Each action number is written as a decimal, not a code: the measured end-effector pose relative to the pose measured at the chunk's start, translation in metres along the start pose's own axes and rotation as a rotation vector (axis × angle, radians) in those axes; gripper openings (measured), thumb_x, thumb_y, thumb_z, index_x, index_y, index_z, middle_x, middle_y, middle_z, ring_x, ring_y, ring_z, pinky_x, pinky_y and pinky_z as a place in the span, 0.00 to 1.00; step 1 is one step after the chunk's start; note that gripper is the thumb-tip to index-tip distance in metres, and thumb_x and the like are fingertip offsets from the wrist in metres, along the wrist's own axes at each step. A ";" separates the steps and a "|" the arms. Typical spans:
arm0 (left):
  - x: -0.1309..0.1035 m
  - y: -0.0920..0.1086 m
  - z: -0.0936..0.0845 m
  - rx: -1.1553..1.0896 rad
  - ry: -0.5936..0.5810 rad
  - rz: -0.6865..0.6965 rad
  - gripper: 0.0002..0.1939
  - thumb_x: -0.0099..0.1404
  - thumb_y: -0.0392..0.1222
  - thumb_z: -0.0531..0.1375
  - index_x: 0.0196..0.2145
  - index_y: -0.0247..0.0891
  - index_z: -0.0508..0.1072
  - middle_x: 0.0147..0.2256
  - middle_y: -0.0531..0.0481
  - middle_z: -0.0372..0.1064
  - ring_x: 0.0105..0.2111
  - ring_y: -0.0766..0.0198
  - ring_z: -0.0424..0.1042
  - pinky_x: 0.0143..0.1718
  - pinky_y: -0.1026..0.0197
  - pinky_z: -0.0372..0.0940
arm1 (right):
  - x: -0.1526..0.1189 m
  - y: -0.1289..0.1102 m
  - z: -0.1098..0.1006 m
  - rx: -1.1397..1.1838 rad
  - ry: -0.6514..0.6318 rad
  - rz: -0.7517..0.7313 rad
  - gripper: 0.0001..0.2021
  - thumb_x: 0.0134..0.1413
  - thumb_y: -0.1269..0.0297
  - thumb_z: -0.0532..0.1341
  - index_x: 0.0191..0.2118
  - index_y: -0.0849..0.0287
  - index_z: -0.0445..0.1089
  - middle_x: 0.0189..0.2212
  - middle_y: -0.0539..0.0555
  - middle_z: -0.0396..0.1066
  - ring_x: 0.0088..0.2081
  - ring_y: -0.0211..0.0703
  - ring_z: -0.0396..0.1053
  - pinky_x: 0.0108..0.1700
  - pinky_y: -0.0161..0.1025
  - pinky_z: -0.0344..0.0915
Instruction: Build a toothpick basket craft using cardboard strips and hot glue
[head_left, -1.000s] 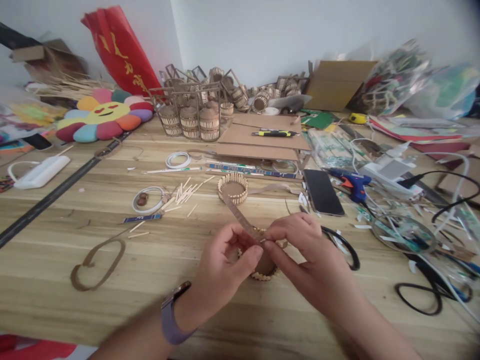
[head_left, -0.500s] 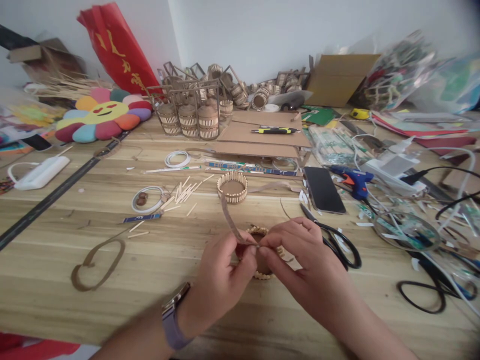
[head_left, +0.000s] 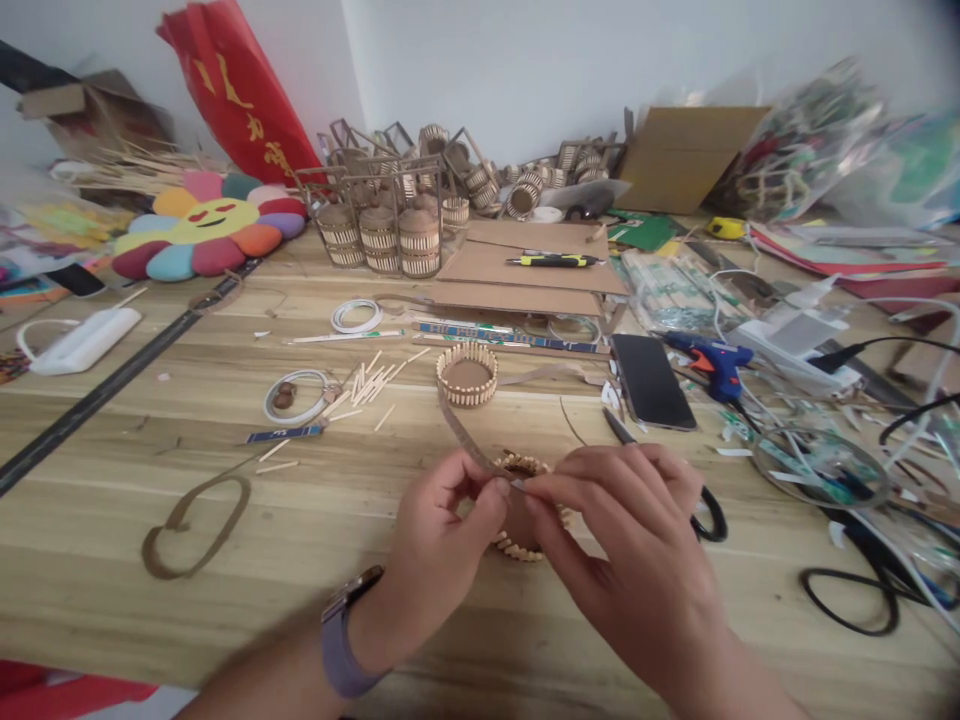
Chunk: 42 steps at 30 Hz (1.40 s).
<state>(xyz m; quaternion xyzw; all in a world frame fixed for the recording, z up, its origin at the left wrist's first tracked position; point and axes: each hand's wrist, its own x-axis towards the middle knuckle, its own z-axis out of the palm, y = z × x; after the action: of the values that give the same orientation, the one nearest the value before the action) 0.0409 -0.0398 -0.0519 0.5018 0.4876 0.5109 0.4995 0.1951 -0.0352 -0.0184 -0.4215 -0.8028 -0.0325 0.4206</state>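
Observation:
My left hand (head_left: pixel 450 530) pinches a thin brown strip (head_left: pixel 459 430) near its lower end; the strip rises away toward a small ring of upright sticks (head_left: pixel 467 375). Facing it, my right hand (head_left: pixel 630 530) has thumb and forefinger close together at a small pale piece (head_left: pixel 519 484) by the strip's end. Whether those fingers grip the pale piece or the strip is too small to tell. Beneath both hands sits a second stick-walled ring with a brown base (head_left: pixel 521 545), partly hidden by the fingers.
Black-handled scissors (head_left: pixel 712 515) lie partly behind my right hand, near a phone (head_left: pixel 652 380) and a blue glue gun (head_left: pixel 712 362). Loose sticks (head_left: pixel 367 385) and a curled brown strip (head_left: pixel 240 500) are to the left. Cardboard (head_left: pixel 517 265) and small stick baskets (head_left: pixel 379 235) stand behind.
My right hand has shifted slightly right, its fingers now a little apart from my left fingertips, and it covers more of the scissors. A pale piece shows between the hands.

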 end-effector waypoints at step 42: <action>-0.009 -0.002 -0.002 0.477 -0.032 0.331 0.07 0.68 0.37 0.56 0.31 0.40 0.70 0.28 0.53 0.73 0.29 0.65 0.71 0.32 0.66 0.61 | 0.001 0.008 -0.003 -0.120 -0.160 -0.065 0.10 0.66 0.70 0.55 0.33 0.55 0.70 0.28 0.48 0.74 0.32 0.41 0.69 0.44 0.44 0.53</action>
<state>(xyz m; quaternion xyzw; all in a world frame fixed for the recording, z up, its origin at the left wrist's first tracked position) 0.0386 -0.0486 -0.0543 0.6857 0.4975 0.4483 0.2850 0.2025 -0.0310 -0.0184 -0.4209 -0.8437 -0.0604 0.3277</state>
